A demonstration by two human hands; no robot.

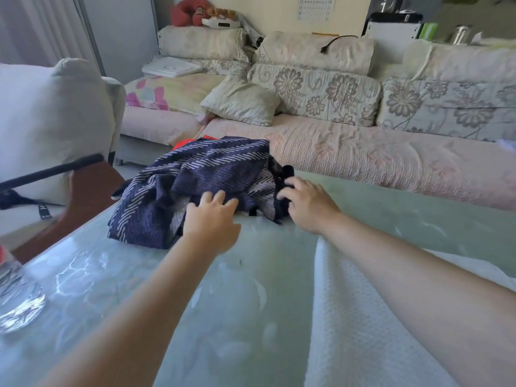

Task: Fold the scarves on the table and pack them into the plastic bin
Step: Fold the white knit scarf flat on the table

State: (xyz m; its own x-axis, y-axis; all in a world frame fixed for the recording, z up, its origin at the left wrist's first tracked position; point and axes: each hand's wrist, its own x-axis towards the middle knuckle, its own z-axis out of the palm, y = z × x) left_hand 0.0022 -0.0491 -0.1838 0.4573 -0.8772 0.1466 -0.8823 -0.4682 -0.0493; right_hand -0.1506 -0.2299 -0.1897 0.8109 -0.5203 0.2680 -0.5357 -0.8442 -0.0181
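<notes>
The blue striped scarf (pixel 201 174) sits bunched up in the middle of the frame, on the glass surface (pixel 251 297). My left grip (pixel 211 219) lies wide and flat on it. My right grip (pixel 307 203) looks curled on its dark edge. I should pull the scarf close, spread it flat, then fold. I see no bin.

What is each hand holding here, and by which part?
The right hand grips dark cloth at the right edge of the scarf pile. The left hand holds nothing; its spread fingers just rest on the pile's near side.
</notes>
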